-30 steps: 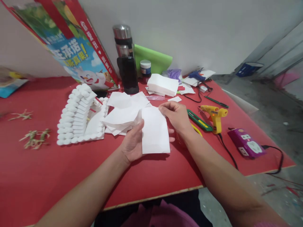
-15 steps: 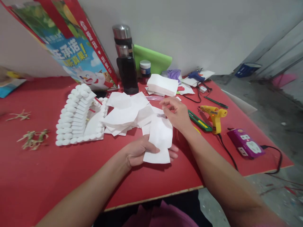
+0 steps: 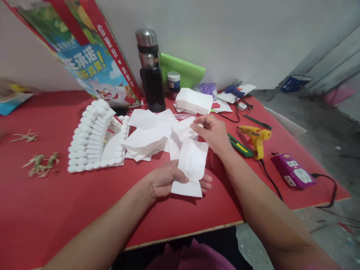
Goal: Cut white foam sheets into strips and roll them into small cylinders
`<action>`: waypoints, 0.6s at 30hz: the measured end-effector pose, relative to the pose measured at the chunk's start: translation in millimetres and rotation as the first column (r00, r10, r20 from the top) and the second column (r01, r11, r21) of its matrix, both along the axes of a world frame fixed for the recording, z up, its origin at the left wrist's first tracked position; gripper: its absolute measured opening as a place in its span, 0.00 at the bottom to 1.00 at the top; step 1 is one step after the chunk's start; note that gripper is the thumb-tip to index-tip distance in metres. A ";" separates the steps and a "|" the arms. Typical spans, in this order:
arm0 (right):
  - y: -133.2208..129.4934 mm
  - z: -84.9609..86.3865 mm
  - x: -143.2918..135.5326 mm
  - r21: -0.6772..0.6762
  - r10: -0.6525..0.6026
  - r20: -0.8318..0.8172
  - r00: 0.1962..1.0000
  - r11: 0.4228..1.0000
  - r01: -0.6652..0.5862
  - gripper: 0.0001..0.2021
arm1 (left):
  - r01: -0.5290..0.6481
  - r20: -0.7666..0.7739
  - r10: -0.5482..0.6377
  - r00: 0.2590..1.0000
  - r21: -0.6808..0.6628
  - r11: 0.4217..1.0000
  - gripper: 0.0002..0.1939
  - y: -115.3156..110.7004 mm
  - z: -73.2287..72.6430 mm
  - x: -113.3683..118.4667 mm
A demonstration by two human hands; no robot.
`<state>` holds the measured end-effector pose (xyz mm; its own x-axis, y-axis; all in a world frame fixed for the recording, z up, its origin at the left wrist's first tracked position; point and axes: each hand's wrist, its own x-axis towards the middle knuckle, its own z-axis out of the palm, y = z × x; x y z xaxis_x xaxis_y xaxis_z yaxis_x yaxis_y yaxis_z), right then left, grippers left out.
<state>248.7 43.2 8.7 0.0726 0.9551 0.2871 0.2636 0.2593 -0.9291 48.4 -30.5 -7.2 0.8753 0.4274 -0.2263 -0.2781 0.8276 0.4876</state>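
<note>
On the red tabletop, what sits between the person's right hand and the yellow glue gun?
In the head view, a green utility knife lies between the right hand and the yellow glue gun.

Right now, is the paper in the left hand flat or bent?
Bent: the paper dips where the left hand pinches it, and its right edge kinks there. Creased or just curved, can't tell.
</note>
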 end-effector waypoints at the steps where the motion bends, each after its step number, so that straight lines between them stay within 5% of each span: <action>1: 0.5 2.3 6.2 0.049 -0.073 -0.038 0.997 0.996 0.075 0.10 | -0.009 0.001 0.009 1.000 -0.001 1.000 0.26 0.5 0.0 -0.6; 4: -2.2 14.6 22.7 0.229 -0.235 -0.097 0.967 0.940 0.252 0.08 | -0.093 -0.030 0.093 0.995 -0.001 0.996 0.29 2.7 2.2 -2.2; 7: -12.5 29.6 25.9 0.391 -0.277 -0.018 0.961 0.883 0.262 0.12 | -0.223 -0.056 0.222 0.973 -0.002 0.975 0.36 6.0 7.4 -2.5; 11: -30.2 37.6 7.3 0.422 -0.017 0.330 0.944 0.897 -0.131 0.17 | -0.336 -0.065 0.333 0.941 -0.046 0.941 0.42 12.5 11.3 -3.5; 14: -39.4 32.5 -10.6 0.334 0.226 0.549 0.805 0.824 -0.459 0.15 | -0.389 -0.083 0.381 0.921 -0.120 0.914 0.36 17.9 10.3 -8.1; 18: -44.6 21.9 -23.4 0.230 0.338 0.635 0.695 0.776 -0.587 0.15 | -0.411 -0.022 0.416 0.909 -0.206 0.888 0.17 21.7 10.9 -14.5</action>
